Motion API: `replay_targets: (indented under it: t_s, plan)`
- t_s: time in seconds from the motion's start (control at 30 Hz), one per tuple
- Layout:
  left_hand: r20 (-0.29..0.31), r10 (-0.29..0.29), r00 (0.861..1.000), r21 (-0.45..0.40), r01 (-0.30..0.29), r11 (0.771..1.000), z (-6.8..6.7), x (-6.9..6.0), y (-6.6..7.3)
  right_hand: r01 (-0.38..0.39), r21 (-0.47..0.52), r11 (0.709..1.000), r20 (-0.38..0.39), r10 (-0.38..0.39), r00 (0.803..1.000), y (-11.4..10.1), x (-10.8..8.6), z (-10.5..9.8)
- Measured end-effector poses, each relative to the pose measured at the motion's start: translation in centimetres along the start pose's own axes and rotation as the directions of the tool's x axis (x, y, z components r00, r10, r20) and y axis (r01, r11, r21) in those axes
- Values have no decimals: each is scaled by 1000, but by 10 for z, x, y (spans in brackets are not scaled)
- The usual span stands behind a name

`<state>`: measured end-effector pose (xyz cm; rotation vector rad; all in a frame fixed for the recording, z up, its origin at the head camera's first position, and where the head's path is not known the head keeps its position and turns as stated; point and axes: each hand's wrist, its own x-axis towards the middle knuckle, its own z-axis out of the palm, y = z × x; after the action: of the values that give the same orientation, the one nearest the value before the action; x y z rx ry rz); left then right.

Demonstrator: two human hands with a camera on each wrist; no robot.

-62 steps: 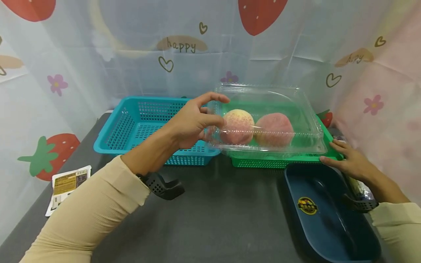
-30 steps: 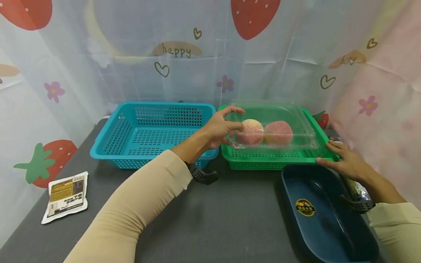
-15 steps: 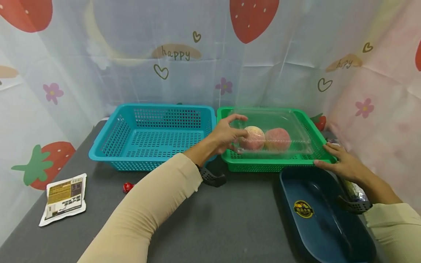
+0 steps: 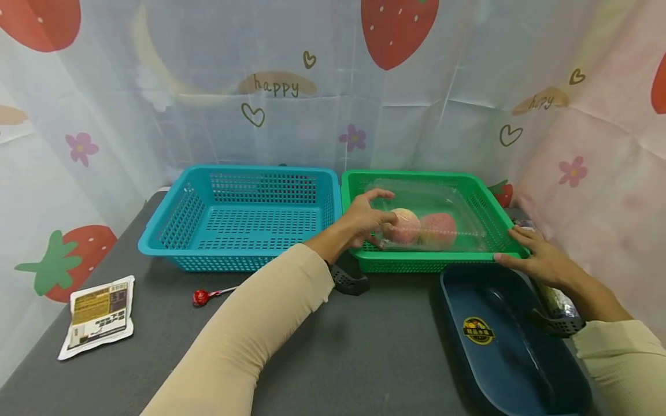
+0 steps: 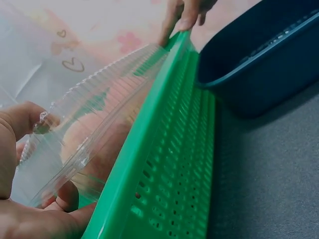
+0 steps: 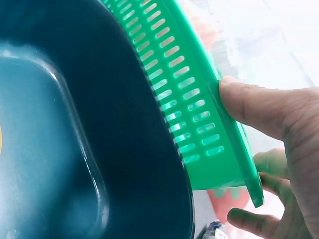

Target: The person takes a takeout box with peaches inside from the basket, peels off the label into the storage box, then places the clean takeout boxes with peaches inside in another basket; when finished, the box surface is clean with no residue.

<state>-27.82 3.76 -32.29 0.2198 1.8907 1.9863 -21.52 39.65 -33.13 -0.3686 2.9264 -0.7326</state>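
My left hand [image 4: 364,221] holds a clear plastic container [image 4: 460,211] by its left end, thumb in front and fingers behind. Inside it, side by side, are two peaches [image 4: 439,230], one yellower on top. The container sits low within the walls of the green basket [image 4: 416,173]; whether it touches the bottom I cannot tell. At the basket's front right corner my right hand [image 4: 546,261] grips the rim. In the right wrist view the thumb [image 6: 254,104] presses the green rim, with the other fingers curled on the far side.
A blue basket [image 4: 239,253] stands left of the green one. A dark blue tub [image 4: 520,346] is in front at the right, with a shiny packet [image 4: 564,303] beside it. A lollipop [image 4: 201,297] and a white pouch [image 4: 99,316] lie on the grey table at the left.
My left hand has carried the peach container rightward and down into the green basket. As the left arm shifted, the lollipop came into view. The right hand stays at the basket corner.
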Motion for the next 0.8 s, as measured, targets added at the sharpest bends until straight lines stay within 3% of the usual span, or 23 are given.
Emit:
replay_targets:
  t_s: [0.23, 0.47, 0.67, 0.8]
  plan:
    - [14, -31, 999, 67, 30, 997, 4, 4, -2, -11, -40, 999, 1, 11, 1000, 3, 0, -2]
    - [-18, -96, 995, 176, 98, 979, 9, 10, -2, -22, -25, 999, 9, 22, 1000, 0, -1, -3]
    - [-60, -146, 988, 258, 156, 953, 14, 9, -1, -26, -23, 999, 14, 26, 1000, 1, -2, -1]
    - [-119, -156, 981, 351, 188, 917, 18, 8, -1, -22, -13, 1000, 11, 22, 1000, 0, -1, 0]
